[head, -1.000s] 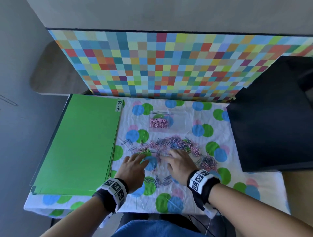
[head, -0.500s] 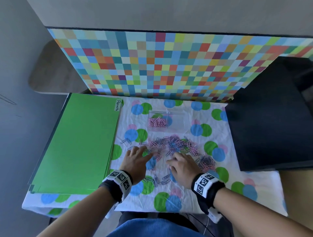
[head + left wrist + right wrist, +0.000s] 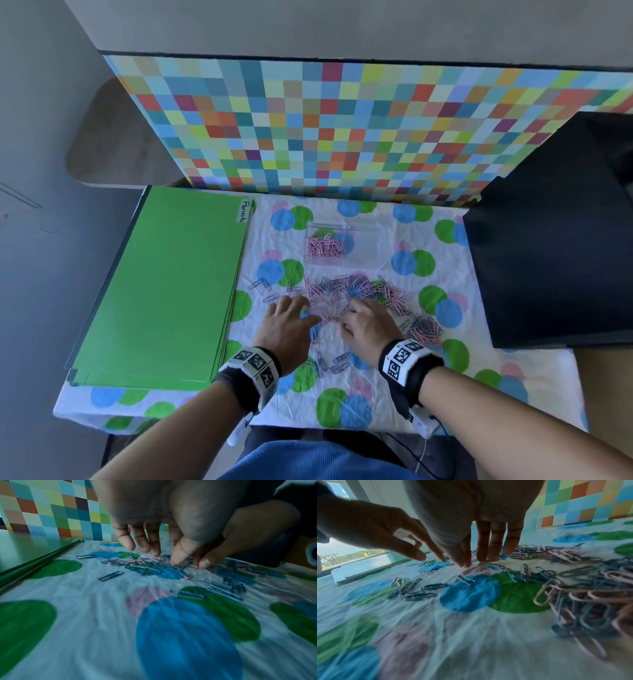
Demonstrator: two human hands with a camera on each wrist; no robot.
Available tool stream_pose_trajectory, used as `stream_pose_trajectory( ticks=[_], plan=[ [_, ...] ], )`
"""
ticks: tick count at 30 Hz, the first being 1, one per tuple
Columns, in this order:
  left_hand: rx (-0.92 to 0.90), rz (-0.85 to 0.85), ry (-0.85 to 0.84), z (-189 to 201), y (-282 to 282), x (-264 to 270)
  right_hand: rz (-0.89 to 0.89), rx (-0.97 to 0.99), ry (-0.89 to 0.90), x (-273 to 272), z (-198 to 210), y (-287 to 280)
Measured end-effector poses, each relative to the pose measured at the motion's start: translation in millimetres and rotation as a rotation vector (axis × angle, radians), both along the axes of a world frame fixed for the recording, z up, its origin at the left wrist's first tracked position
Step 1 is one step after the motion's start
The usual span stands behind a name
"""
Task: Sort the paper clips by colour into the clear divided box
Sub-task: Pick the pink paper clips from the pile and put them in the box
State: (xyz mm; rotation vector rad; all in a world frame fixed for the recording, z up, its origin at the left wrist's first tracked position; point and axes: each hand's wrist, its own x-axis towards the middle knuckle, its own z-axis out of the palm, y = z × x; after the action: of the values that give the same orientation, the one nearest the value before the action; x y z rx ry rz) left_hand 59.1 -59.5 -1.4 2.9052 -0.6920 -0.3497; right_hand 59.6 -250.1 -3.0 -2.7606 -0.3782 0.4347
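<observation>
Reaching down, both hands' relaxed fingers [image 3: 297, 301] touch the scattered paper clips [image 3: 356, 291], grasping none.

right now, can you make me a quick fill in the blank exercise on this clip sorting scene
1. The clear box so far holds only ____ clips.
2. The folder left of the clip pile is ____.
3. The label on that folder reads ____.
4. Both the left hand and the right hand work at the ____ edge of the pile.

Missing words: pink; green; Permits; near
</observation>
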Motion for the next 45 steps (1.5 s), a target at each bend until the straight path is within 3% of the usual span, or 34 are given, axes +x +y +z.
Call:
stream_pose_trajectory(
  ticks=[6, 9, 17, 22, 28, 31, 38, 40, 42, 45],
  plan=[
    [0.005, -0.082, -0.012, 1, -14, 9, -0.047, -0.014, 0.027, 7, 3, 14],
    [-0.013, -0.041, 0.013, -3, -7, 5, -0.054, -0.027, 0.072, 10, 4, 15],
    [-0.067, 0.172, 0.158, -5, -18, 15, -0.363, 0.309, 0.161, 14, 19, 4],
    [-0.052, 0.231, 0.177, -15, -30, 16, -0.441, 0.376, 0.101, 14, 25, -4],
    [-0.004, 0.136, 0.153, -13, -26, 17, -0.525, 0.465, 0.111, 10, 21, -18],
    [-0.160, 0.175, 0.236, -11, -11, 16, -0.539, 0.525, 0.212, 7, 17, -20],
    [-0.582, 0.478, 0.465, 1, 25, 18, -0.598, 0.817, 0.553, 7, 20, -15],
    [-0.741, 0.602, 0.611, 3, 29, 23, -0.522, 0.712, 0.522, 6, 18, -15],
    [-0.915, 0.734, 0.729, 5, 33, 26, -0.338, 0.478, 0.418, 3, 15, -12],
    [-1.026, 0.855, 0.760, 4, 39, 28, -0.073, 0.265, 0.336, -2, 14, 3]
  ],
)
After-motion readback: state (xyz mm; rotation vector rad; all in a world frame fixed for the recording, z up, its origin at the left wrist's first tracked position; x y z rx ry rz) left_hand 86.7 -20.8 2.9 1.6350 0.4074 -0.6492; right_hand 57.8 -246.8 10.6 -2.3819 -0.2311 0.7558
